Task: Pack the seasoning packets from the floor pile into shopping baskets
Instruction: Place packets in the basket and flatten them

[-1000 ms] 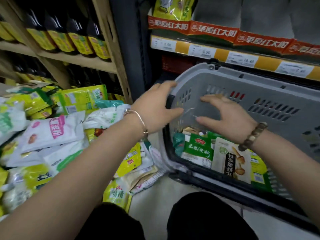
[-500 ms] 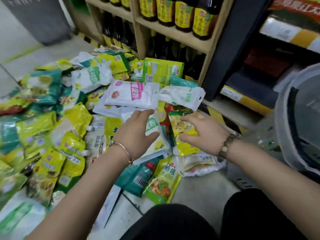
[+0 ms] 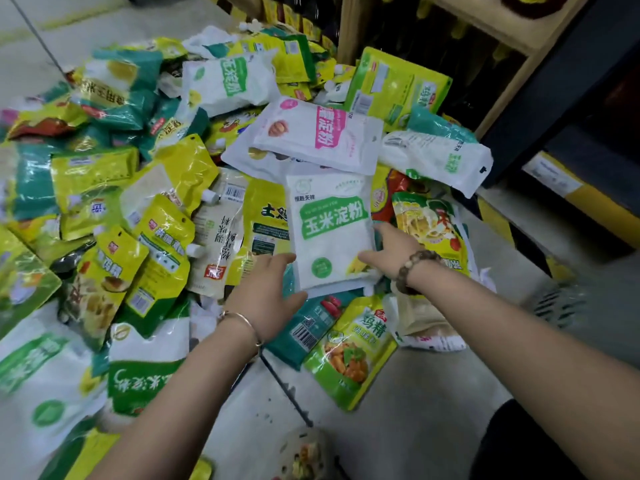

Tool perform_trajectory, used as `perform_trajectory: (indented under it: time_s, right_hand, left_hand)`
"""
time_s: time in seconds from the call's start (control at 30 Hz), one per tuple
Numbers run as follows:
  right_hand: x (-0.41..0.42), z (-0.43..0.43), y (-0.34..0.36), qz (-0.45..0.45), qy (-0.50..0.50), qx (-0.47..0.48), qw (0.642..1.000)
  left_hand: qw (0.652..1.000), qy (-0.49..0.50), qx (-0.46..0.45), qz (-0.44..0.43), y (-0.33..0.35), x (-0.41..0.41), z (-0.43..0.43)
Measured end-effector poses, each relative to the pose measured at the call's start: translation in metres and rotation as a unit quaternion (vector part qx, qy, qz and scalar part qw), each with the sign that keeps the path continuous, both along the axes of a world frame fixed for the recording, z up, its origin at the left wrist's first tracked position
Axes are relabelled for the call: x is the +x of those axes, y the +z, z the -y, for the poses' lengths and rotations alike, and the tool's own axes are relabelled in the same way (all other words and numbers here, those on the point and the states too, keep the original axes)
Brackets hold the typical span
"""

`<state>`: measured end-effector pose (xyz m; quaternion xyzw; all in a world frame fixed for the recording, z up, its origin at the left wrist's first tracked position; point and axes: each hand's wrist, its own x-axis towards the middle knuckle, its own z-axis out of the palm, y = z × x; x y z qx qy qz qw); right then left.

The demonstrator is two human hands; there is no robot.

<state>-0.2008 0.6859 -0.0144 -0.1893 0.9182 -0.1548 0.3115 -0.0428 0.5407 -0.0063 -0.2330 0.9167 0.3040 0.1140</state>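
The white packet (image 3: 330, 233) lies on top of the pile (image 3: 138, 202) on the floor (image 3: 433, 393). The right hand (image 3: 391, 251) pinches its lower right edge. The left hand (image 3: 266, 292) touches the lower left corner, but it is hard to tell if that grip has closed. The packet looks smooth, so held on one side only it could slip and drop back. Half a second ago the right hand was on the yellow packet (image 3: 429, 223); now both hands are at the white one.

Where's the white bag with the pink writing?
In the head view, the pink-labelled white packet lies upper middle on the pile, just beyond the central green-labelled white packet.
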Motion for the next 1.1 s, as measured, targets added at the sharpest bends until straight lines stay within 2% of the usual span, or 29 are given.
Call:
perform_trajectory:
  time_s: [0.17, 0.4, 0.53, 0.63, 0.73, 0.83, 0.9, 1.0, 1.1]
  right_hand:
    - [-0.013, 0.017, -0.034, 0.041, -0.179, -0.067, 0.981]
    - [-0.008, 0.032, -0.062, 0.012, -0.239, -0.061, 0.969]
    - [-0.001, 0.025, -0.066, 0.003, -0.272, -0.153, 0.950]
    - [0.013, 0.016, -0.063, 0.009, -0.339, -0.255, 0.905]
    - [0.031, 0.007, -0.058, 0.036, -0.372, -0.315, 0.872]
    - [0.051, -0.004, -0.059, 0.084, -0.393, -0.354, 0.844]
    - [0.064, -0.010, -0.063, 0.128, -0.403, -0.370, 0.827]
    - [0.078, -0.013, -0.068, 0.210, -0.405, -0.412, 0.789]
    - [0.086, -0.010, -0.070, 0.258, -0.357, -0.428, 0.789]
  left_hand:
    - [1.000, 0.017, 0.014, 0.003, -0.021, 0.001, 0.000]
    - [0.994, 0.086, 0.072, -0.015, -0.032, 0.003, -0.001]
    - [0.989, 0.116, 0.090, -0.031, -0.037, 0.004, -0.001]
    - [0.983, 0.141, 0.109, -0.050, -0.042, 0.004, 0.002]
    - [0.963, 0.200, 0.166, -0.077, -0.041, 0.001, 0.007]
    - [0.926, 0.270, 0.248, -0.091, -0.034, -0.004, 0.011]
    - [0.895, 0.303, 0.319, -0.070, -0.031, -0.007, 0.012]
    - [0.874, 0.294, 0.387, -0.001, -0.030, -0.007, 0.015]
    - [0.849, 0.311, 0.426, 0.009, -0.033, -0.005, 0.015]
